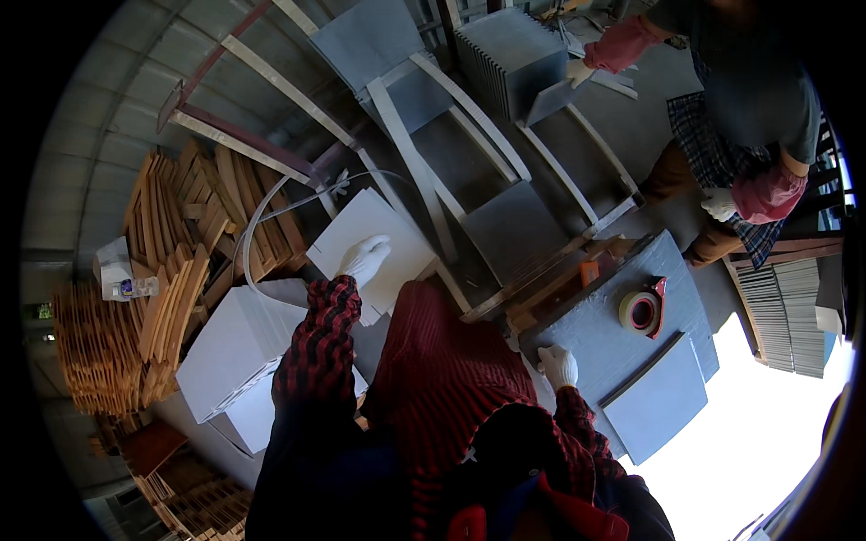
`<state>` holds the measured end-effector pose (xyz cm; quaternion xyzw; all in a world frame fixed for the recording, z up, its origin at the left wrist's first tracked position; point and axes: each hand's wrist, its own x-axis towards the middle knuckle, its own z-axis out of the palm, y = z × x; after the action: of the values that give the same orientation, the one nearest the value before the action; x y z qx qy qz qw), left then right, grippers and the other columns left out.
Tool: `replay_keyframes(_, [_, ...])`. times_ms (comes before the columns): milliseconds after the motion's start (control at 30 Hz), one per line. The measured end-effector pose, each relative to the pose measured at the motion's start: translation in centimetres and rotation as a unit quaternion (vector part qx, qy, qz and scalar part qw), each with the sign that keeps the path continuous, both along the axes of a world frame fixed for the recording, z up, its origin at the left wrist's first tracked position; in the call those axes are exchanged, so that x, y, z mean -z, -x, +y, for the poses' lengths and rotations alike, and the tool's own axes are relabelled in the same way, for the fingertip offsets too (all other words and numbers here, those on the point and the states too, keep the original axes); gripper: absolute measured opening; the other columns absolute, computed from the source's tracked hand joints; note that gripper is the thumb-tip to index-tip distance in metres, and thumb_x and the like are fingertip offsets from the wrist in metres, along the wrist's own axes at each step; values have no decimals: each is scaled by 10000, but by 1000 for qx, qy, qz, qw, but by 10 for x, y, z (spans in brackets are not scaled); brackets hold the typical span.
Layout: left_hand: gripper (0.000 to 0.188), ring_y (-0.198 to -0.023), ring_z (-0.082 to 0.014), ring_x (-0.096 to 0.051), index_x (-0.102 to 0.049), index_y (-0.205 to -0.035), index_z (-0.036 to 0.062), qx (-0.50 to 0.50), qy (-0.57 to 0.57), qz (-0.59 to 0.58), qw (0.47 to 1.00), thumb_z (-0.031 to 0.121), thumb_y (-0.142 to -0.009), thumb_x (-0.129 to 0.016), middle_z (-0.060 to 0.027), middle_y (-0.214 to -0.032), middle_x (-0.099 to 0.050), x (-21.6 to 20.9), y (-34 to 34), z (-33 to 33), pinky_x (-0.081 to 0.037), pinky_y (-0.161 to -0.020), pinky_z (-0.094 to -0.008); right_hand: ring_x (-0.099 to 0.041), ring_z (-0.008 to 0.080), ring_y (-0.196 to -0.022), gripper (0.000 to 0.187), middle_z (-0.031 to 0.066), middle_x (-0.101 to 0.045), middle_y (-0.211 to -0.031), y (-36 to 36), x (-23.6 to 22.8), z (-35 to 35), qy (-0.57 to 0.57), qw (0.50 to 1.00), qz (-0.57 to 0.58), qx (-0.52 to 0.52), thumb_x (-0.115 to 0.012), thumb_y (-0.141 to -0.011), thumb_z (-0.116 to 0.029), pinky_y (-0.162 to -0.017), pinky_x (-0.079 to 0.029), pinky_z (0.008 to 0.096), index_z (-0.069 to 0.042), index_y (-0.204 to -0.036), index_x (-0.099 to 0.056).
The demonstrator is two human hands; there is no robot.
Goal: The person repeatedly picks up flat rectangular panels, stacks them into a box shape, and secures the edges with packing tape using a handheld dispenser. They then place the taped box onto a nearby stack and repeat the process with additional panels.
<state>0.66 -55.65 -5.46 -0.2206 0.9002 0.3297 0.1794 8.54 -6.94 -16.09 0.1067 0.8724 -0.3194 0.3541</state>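
Observation:
My left hand (363, 259), in a white knit glove, is over the upper part of a white flat board (397, 236) that lies on others like it. Its fingers are curled together; whatever they may hold is hidden. My right hand (558, 367), gloved the same way, is at the left edge of a grey-topped table (591, 320) with its fingers closed; I cannot make out anything in them. On that table lie a grey flat panel (657, 397) and a roll of tape in a red dispenser (641, 311).
White folded cartons (239, 338) stand at left, beside stacked wooden strips (171, 298). Ahead is a metal frame (474, 135) with grey panels. At upper right a co-worker (749, 108) in gloves touches a panel by a grey stack (510, 54). More grey sheets (783, 316) stand far right.

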Motion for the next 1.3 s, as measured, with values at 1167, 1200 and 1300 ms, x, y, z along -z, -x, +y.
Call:
replay_keyframes(1167, [608, -1029, -464, -632, -466, -1218, 9, 206, 392, 164, 882, 433, -841, -683, -304, -1055, -656, -27, 613, -384, -491, -897, -524, -448, 397, -1318, 663, 200, -435, -1454, 476, 120, -503, 9, 915, 313, -255, -724, -807, -213, -1083, -395, 471, -31, -1384, -454])
replay_keyframes(1200, [602, -1031, -465, -631, -469, -1217, 11, 175, 437, 177, 864, 431, -841, -683, -304, -1059, -655, 5, 614, -435, -491, -896, -524, -448, 388, -1311, 655, 192, -440, -1439, 496, 119, -533, 21, 899, 343, -271, -720, -798, -183, -1087, -385, 483, -32, -1380, -458])
replay_keyframes(1300, [571, -1028, -468, -626, -483, -1201, 20, 206, 330, 162, 907, 420, -844, -680, -303, -1058, -653, -52, 603, -327, -491, -893, -524, -439, 384, -1305, 635, 187, -472, -1387, 573, 127, -564, 6, 868, 417, -269, -723, -796, -142, -1090, -383, 468, -17, -1362, -462])
